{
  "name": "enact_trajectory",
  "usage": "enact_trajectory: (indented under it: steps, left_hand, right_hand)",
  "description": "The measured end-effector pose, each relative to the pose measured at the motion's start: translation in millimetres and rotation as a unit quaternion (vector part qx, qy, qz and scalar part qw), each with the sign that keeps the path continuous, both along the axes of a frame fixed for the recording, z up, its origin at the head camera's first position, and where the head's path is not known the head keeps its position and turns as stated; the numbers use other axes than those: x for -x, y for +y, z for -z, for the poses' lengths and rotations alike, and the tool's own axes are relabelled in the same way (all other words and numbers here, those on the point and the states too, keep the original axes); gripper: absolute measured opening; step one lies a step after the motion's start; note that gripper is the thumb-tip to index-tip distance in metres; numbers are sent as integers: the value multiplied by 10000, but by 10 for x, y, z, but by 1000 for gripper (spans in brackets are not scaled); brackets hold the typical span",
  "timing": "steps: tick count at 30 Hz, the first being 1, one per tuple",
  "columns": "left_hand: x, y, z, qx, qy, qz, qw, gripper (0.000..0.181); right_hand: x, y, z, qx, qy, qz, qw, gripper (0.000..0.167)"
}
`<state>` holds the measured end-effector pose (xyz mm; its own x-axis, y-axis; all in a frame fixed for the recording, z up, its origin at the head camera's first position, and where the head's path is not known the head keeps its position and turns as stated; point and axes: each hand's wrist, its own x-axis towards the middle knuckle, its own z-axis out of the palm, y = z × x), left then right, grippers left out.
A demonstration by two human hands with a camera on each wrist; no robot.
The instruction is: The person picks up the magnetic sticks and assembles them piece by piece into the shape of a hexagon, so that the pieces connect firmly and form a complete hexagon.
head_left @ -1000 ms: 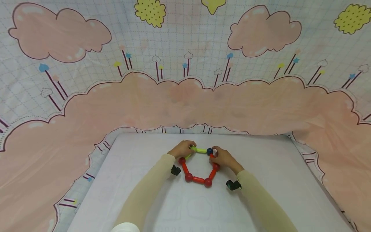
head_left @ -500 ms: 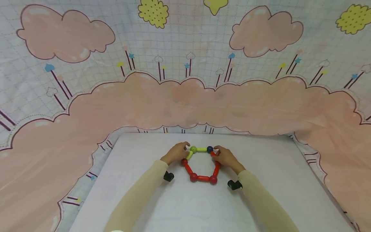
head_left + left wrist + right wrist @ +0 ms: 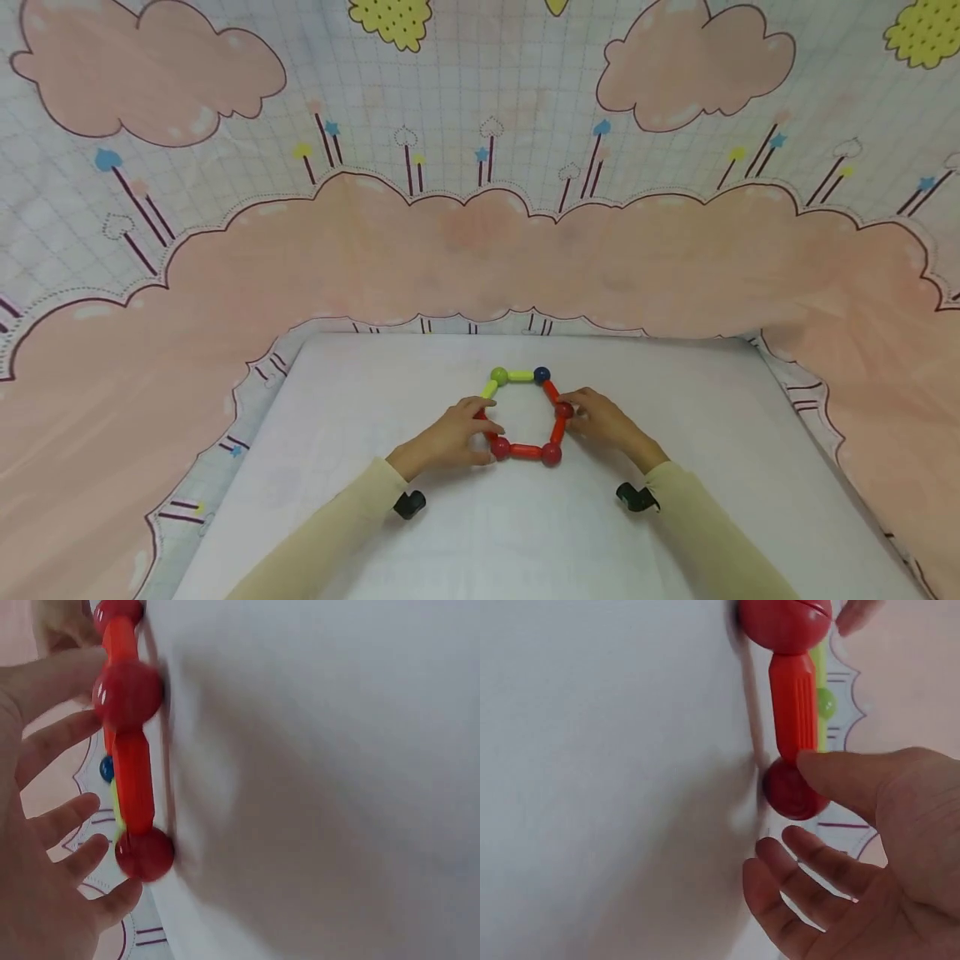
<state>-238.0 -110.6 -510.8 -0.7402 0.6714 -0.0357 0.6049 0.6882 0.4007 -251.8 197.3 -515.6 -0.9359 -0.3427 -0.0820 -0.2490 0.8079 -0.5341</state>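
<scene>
A six-sided ring of toy rods and balls lies on the white table (image 3: 337,533). Its near side is a red rod (image 3: 525,452) between two red balls. At the far side a yellow-green rod (image 3: 521,377) joins a green ball (image 3: 499,376) to a blue ball (image 3: 542,375). My left hand (image 3: 450,433) touches the ring's left side with spread fingers, covering the left red ball in the head view. In the left wrist view its fingers lie along a red rod (image 3: 135,784). My right hand (image 3: 607,421) pinches the right red ball (image 3: 793,791), thumb at the rod joint; the index finger is hidden in the right wrist view.
A cloth printed with pink clouds (image 3: 675,67) hangs behind the table and runs down both sides. Dark wrist cameras (image 3: 410,504) sit below the sleeves. White table surface surrounds the ring.
My left hand has left the green ball and come nearer along the ring's left side. My right hand has slid from beside the blue ball to the right red ball. The ring's near side has shifted right.
</scene>
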Motion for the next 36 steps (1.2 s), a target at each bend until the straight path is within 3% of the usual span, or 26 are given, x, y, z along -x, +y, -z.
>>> enact_trajectory:
  steps: [3, 8, 14, 19, 26, 33, 36]
  left_hand:
    - [-43, 42, 46, -47, 180, 83, 9998, 38]
    - [-48, 43, 65, -362, 223, -218, 9989, 32]
    - [23, 10, 54, -447, 145, -537, 9974, 29]
    - [59, 6, 57, -428, -99, -512, 9977, 23]
    - [52, 5, 69, -473, 40, -442, 9979, 22]
    - [101, 176, -89, -350, 333, -813, 9955, 33]
    - [150, 315, -173, -318, 298, -795, 9959, 37]
  right_hand:
    - [4, -32, 43, 118, 53, 80, 9999, 43]
    - [13, -93, 61, 172, 42, 270, 9995, 40]
    - [68, -153, 36, 199, 55, -86, 9997, 34]
    - [154, -182, 43, 65, -34, -271, 9996, 32]
    - [199, -157, 70, 102, -118, -188, 9997, 31]
    - [162, -79, 65, 407, -350, 213, 9983, 39]
    - [156, -86, 66, 484, -399, 274, 9977, 38]
